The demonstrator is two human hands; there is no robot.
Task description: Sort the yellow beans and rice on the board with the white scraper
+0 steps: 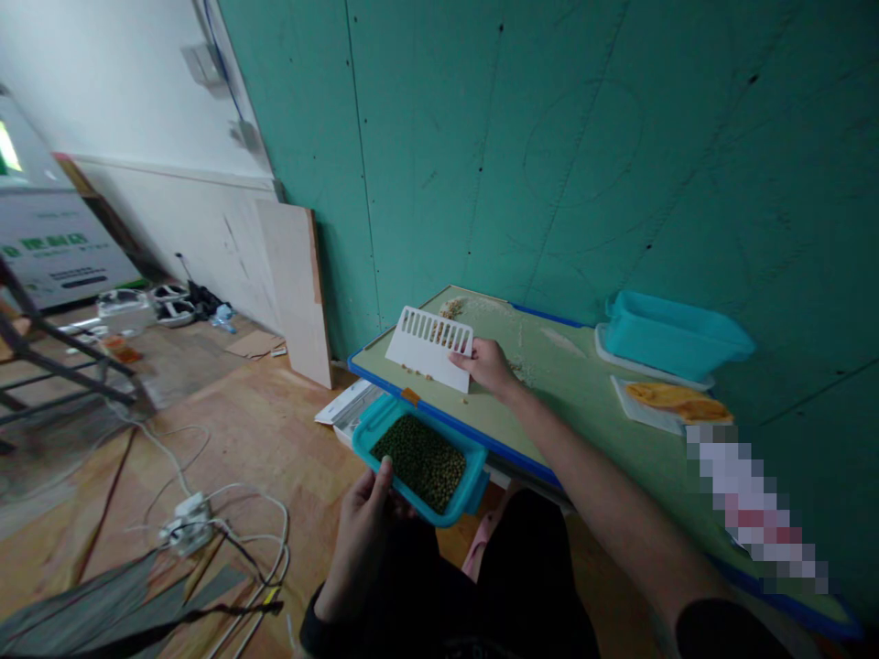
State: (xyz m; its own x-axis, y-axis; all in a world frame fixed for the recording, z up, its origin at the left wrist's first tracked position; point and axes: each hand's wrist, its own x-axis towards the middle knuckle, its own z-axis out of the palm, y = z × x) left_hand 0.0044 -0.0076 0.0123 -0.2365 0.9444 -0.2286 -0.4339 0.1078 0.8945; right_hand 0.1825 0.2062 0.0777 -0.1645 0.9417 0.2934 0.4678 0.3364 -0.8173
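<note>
Green wall point(426, 165) on far side, w/ a green-topped table point(583, 394) against it. Person's R hand point(489, 366) grips a white scraper point(426, 352), tilted on table's left end, slotted edge up, loose tan grains point(416, 372) by its lower edge. L hand point(367, 508), well apart from R, is clamped on the near side of a blue tub point(473, 469) of beans point(418, 458), just beside table's near edge. Step in hand: prob. scraping grains; next move calls for a level tub & steady scraper.
</note>
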